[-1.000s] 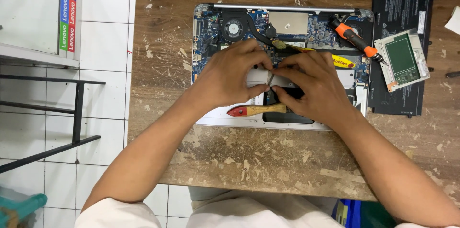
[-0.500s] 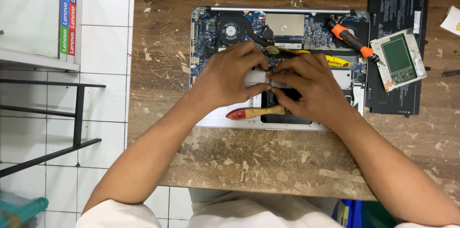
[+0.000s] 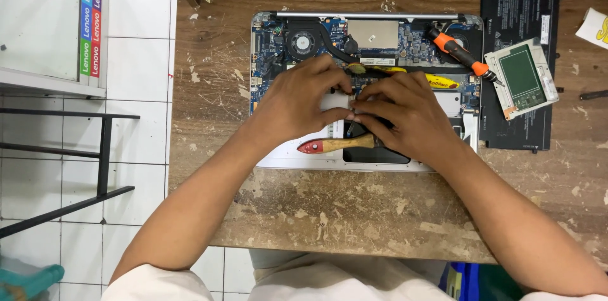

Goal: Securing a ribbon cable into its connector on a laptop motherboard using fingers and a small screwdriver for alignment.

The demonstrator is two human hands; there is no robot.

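An opened laptop (image 3: 272, 155) lies bottom-up on the worn wooden table, its blue circuit board and round fan (image 3: 301, 43) exposed. My left hand (image 3: 297, 101) and my right hand (image 3: 405, 114) meet over its middle, fingertips pinched together on a small pale part (image 3: 334, 100) that they mostly hide. A brush with a red and wooden handle (image 3: 335, 144) rests on the laptop just below my hands. A yellow tool (image 3: 437, 81) lies across the board behind my right hand.
An orange-handled screwdriver (image 3: 459, 54) lies on the laptop's right corner. A flat black battery (image 3: 519, 3) sits to the right with a small silver-framed green board (image 3: 522, 77) on it. The table edge (image 3: 171, 124) drops to white tiled floor and a black metal frame (image 3: 101, 149) on the left.
Both hands stay pressed together over the laptop's middle, with only slight finger movement. The view has shifted a little.
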